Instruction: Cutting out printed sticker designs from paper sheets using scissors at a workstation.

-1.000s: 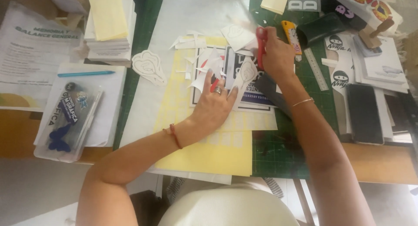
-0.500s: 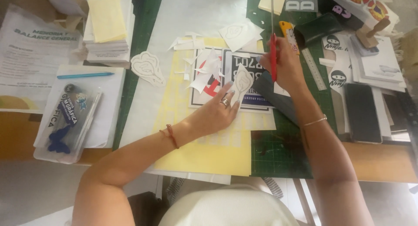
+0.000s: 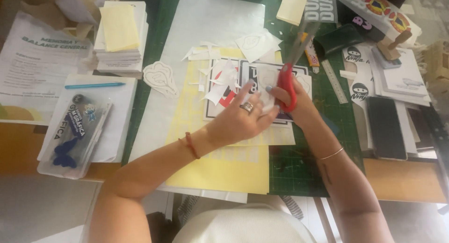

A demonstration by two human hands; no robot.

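My right hand (image 3: 299, 107) grips red-handled scissors (image 3: 289, 72), blades pointing away from me toward the far side of the table. My left hand (image 3: 243, 116), with a ring on one finger, pinches a small white paper cut-out (image 3: 264, 84) right beside the scissor handles. Both hands hover over a printed black, white and red sticker sheet (image 3: 224, 98) lying on a yellow sheet (image 3: 220, 168). White paper scraps (image 3: 210, 53) are scattered around the sheet. A cut-out white shape (image 3: 159, 77) lies to the left.
A green cutting mat (image 3: 299, 168) covers the desk. At left are a paper stack (image 3: 119, 34), a printed document (image 3: 37, 65), a blue pen (image 3: 93, 85) and a clear plastic case (image 3: 72, 135). At right lie sticker sheets (image 3: 358, 74), a ruler (image 3: 334, 81), a dark phone (image 3: 386, 126) and a wooden stamp (image 3: 393, 44).
My right hand has drawn back toward me and tilted the scissors. My left hand has lifted the white cut-out off the sheet and brought it up against the scissors.
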